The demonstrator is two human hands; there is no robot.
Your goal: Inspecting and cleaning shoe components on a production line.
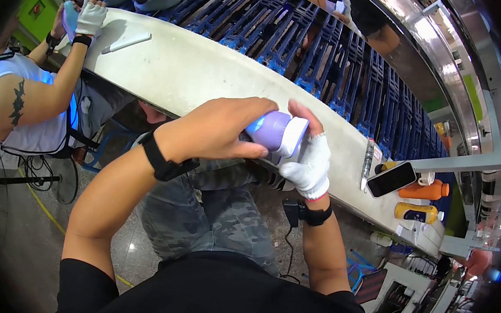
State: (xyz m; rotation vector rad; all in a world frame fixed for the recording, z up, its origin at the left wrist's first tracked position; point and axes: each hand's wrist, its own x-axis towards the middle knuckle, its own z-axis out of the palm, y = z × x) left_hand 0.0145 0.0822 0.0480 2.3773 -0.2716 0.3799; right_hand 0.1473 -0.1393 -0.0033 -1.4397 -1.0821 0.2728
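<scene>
A purple shoe (268,129) with a thick white sole (293,137) is held up above the near edge of the bench, its sole facing right. My bare left hand (220,124) is closed around it from the left, covering much of the upper. On the sole side, my right hand (312,165), in a white glove that leaves a fingertip bare, curves around the shoe with digits above and below the sole. Exactly where its fingers press is partly hidden. Each wrist wears a black band.
A pale curved bench (199,62) runs in front, with a conveyor of blue racks (306,66) behind. At right lie a pen (367,164), a phone (391,179), an orange bottle (426,190) and a yellow bottle (415,212). A co-worker (35,102) at left holds a light-blue shoe (70,19).
</scene>
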